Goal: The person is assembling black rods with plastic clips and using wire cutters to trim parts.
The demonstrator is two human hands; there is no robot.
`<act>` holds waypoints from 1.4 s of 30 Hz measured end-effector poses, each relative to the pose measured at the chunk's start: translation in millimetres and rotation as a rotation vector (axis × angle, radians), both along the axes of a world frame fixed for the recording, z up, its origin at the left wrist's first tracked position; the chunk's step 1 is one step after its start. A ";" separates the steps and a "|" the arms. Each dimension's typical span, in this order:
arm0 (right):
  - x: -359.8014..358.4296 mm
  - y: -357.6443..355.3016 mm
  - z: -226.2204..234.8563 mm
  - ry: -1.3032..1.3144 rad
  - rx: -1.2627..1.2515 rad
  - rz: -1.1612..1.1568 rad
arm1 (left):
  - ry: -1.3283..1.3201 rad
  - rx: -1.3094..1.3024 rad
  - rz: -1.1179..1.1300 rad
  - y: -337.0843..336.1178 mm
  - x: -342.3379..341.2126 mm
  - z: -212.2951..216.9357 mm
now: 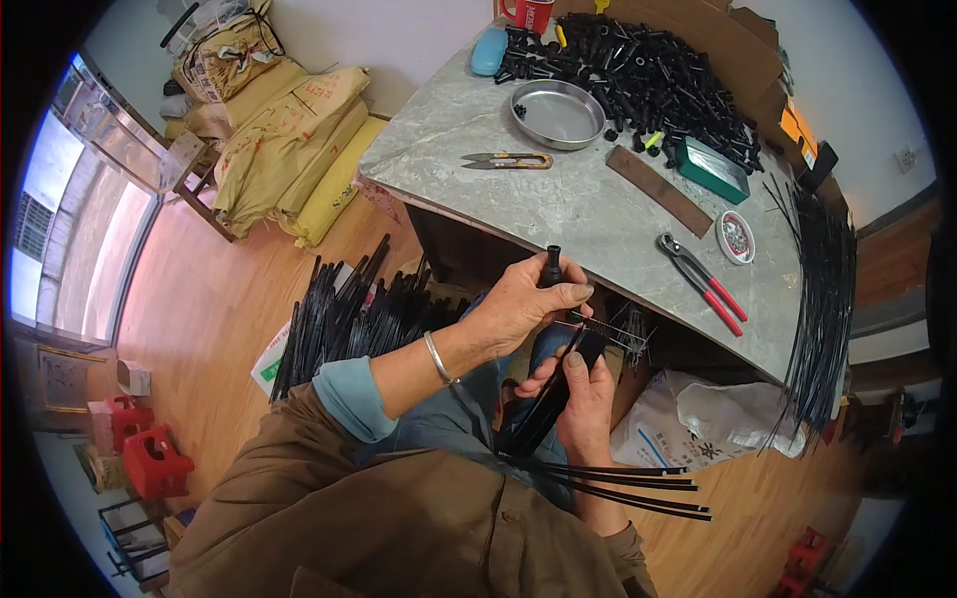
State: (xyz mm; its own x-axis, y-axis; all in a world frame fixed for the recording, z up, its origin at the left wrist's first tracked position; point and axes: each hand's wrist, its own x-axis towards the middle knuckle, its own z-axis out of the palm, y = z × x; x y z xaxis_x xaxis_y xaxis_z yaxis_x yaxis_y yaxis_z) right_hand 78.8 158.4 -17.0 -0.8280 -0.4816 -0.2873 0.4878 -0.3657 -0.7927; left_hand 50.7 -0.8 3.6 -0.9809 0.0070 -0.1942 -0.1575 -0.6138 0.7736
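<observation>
My left hand (538, 304), with a metal bangle at its wrist, is closed around a short black tubular fitting (553, 259) that stands upright between thumb and fingers. Just below it, my right hand (583, 394) grips a flat bundle of thin black rods (536, 424) over my lap. The fitting's lower end is close to the top of the bundle, where fine wires stick out sideways; whether they are joined, I cannot tell. Several rods with pale tips (648, 483) fan out to the right below my right wrist.
On the grey table (568, 214) lie a heap of black fittings (648, 75), a steel dish (558, 115), thread snips (508, 160), a rusty bar (658, 189), a green box (712, 169), red-handled pliers (703, 284) and long black wires (822, 299). More black rods (339, 319) stand left of my knees.
</observation>
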 end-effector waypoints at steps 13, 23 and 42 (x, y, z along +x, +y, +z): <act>-1.2 -3.0 -0.9 0.005 -0.005 0.012 | -0.022 -0.042 0.025 0.0 0.3 3.0; -0.4 -1.2 -0.5 0.001 -0.020 0.019 | 0.025 -0.076 0.046 2.5 -0.2 4.4; 4.3 -9.9 9.6 0.073 0.107 -0.029 | -0.023 -0.126 0.070 1.5 1.0 11.0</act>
State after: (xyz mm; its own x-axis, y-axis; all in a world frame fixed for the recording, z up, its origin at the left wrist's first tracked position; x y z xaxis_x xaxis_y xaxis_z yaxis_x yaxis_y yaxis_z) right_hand 83.1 148.5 -7.4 -0.8616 -0.4270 -0.2745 0.4181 -0.2903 -0.8608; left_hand 51.7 0.8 14.5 -0.9734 -0.0873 -0.2120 -0.1364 -0.5225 0.8417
